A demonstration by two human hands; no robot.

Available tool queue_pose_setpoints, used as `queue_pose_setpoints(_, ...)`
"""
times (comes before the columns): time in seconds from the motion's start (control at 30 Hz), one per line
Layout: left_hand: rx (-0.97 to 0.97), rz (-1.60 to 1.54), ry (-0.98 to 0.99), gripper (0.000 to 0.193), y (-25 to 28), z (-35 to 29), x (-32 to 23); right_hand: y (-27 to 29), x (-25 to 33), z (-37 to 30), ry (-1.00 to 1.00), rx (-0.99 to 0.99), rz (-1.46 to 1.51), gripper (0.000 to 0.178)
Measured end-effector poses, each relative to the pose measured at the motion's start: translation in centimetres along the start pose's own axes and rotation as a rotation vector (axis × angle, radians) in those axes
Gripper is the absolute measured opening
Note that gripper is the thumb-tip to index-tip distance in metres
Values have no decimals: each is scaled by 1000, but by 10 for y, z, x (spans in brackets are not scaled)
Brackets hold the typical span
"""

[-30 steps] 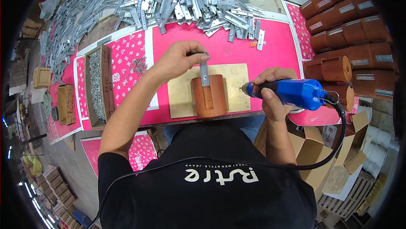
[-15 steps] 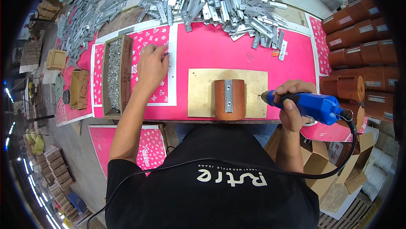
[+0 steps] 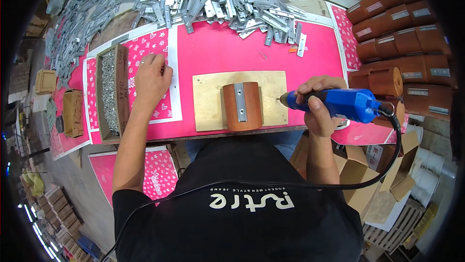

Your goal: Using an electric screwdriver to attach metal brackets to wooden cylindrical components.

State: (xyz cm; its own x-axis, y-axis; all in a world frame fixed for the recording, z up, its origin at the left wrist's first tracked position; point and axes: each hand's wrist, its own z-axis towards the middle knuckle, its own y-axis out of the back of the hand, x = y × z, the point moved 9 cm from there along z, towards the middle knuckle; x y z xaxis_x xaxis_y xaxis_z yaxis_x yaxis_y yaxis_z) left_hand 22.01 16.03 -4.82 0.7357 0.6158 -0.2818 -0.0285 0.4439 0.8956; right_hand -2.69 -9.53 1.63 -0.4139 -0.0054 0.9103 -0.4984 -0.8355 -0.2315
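My right hand (image 3: 318, 109) is wrapped round a blue electric screwdriver (image 3: 346, 103), its tip pointing left over the edge of a pale wooden board (image 3: 207, 102). On that board lies a reddish-brown rounded wooden block (image 3: 253, 107). A grey metal strip (image 3: 240, 102) with holes runs along the block's top. My left hand (image 3: 153, 82) is over the patterned pink sheet, just right of a long wooden box (image 3: 121, 75) of small silvery screws (image 3: 109, 97). Its fingers are curled together; whatever is between them is too small to make out.
Loose metal strips (image 3: 213, 0) are heaped across the table's far side. Brown wooden blocks with strips (image 3: 426, 70) are stacked at the right. The screwdriver's black cable (image 3: 387, 184) loops down across my shirt. Open cardboard boxes (image 3: 353, 179) stand at the lower right.
The whole view has shifted, so the table things appear further left. My left hand's fingers have drawn closer together. My right hand still holds the screwdriver beside the board.
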Motion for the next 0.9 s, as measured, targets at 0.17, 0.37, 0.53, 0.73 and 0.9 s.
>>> queue_pose_setpoints(0.17,-8,-654,423,8,-2,-20,24,-5,29,16,103,11,74,27)
queue_pose_setpoints(0.37,31,-946,174,18,6,-31,-83,-43,69,47,203,173,395,29)
queue_pose_setpoints(0.53,126,-1051,65,30,-3,-42,-128,-82,76,63,179,298,444,29)
queue_pose_setpoints(0.73,21,-1207,119,33,1,-48,-125,-103,73,66,142,373,473,28)
queue_pose_setpoints(0.9,-18,-1215,144,30,2,-51,-119,-113,67,69,101,384,474,27)
